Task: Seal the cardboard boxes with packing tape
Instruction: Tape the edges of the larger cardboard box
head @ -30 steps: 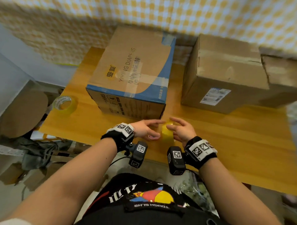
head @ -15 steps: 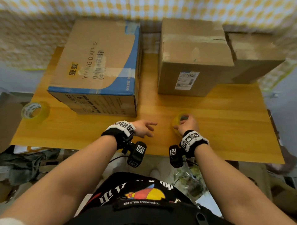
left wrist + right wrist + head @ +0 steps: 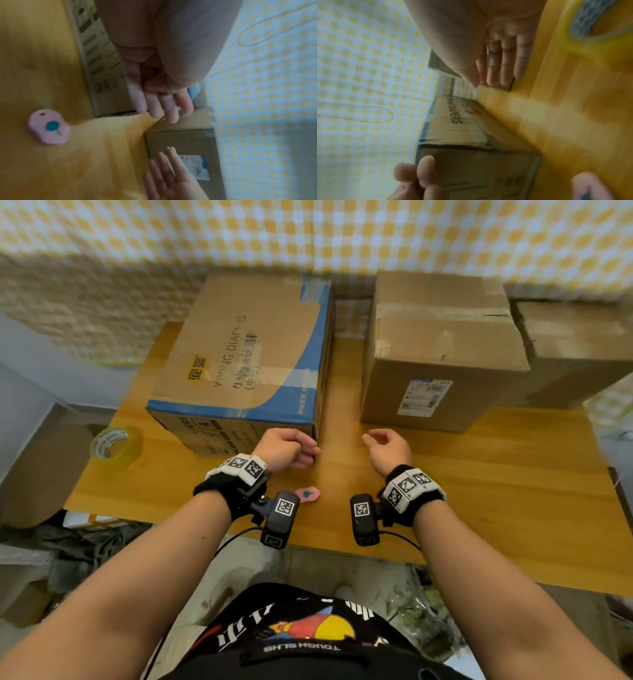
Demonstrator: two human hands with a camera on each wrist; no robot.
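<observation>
1. Both hands are bare of any load. The left hand [image 3: 286, 451] hangs with loosely bent fingers beside the near right corner of the printed box [image 3: 246, 361]; whether it touches, I cannot tell. The right hand [image 3: 388, 450] is relaxed, fingers nearly straight, near the plain box [image 3: 442, 350].
2. One tape roll [image 3: 116, 447] lies at the table's [image 3: 496, 474] left edge, well apart from both hands; the right wrist view shows another tape roll [image 3: 597, 23], blurred.
3. A pink cutter [image 3: 307, 494] lies near the front edge, probably kept handy for cutting tape.
4. Both boxes are closed with tape across their tops; contents hidden. A third box [image 3: 575, 350] stands at the back right corner.
</observation>
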